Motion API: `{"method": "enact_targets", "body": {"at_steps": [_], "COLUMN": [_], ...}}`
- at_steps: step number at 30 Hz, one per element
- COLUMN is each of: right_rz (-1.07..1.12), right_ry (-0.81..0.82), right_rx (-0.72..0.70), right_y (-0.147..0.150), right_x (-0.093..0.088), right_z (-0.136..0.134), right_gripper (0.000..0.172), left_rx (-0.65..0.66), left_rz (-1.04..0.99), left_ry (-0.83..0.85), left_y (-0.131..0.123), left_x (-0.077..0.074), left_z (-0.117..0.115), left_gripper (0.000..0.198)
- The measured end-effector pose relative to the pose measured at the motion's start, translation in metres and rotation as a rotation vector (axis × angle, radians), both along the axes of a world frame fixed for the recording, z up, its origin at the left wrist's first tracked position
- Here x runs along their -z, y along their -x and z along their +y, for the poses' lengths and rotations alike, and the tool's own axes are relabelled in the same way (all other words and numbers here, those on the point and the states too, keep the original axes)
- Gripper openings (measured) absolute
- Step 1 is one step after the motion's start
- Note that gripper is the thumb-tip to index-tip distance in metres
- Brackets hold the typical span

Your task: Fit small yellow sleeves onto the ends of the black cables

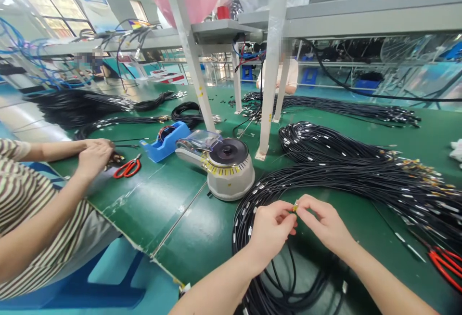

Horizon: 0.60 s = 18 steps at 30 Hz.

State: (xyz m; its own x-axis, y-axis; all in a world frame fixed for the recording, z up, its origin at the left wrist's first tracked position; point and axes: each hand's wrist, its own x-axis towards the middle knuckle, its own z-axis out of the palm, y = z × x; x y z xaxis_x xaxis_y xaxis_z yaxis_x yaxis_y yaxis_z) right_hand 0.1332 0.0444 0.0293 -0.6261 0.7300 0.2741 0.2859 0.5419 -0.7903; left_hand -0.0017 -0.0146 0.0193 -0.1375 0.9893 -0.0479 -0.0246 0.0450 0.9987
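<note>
Over the green table, my left hand (272, 230) and my right hand (327, 223) meet at the fingertips. Pinched between them is a small piece of yellow tape (295, 206), apparently at the end of a black cable that hangs below my left hand; the fingers partly hide it. My left hand is closed on this cable end, while my right thumb and forefinger grip the tape. A thick bundle of black cables (249, 209) with white labels curves around and under my hands. Just beyond my left hand stands a round tape dispenser (231, 177) with a black disc on top.
Another person's hands (96, 158) are at work on the left, near red-handled scissors (128, 166) and a blue tape holder (166, 142). More red-handled scissors (447, 264) lie at right. White shelf posts (270, 74) rise from the table (187, 199). More cable bundles (346, 108) lie behind.
</note>
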Motion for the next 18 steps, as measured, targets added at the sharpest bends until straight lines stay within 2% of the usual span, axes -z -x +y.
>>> {"method": "enact_targets", "body": {"at_steps": [18], "right_rz": [0.028], "right_ry": [0.038], "right_rx": [0.038], "right_y": [0.0021], "right_x": [0.0029], "right_z": [-0.0004], "right_gripper": [0.025], "left_rx": [-0.015], "left_rz": [0.010], "left_ry": [0.003], "left_y": [-0.0010], "left_x": [0.0018], "left_z": [0.0007], "left_gripper": [0.018]}}
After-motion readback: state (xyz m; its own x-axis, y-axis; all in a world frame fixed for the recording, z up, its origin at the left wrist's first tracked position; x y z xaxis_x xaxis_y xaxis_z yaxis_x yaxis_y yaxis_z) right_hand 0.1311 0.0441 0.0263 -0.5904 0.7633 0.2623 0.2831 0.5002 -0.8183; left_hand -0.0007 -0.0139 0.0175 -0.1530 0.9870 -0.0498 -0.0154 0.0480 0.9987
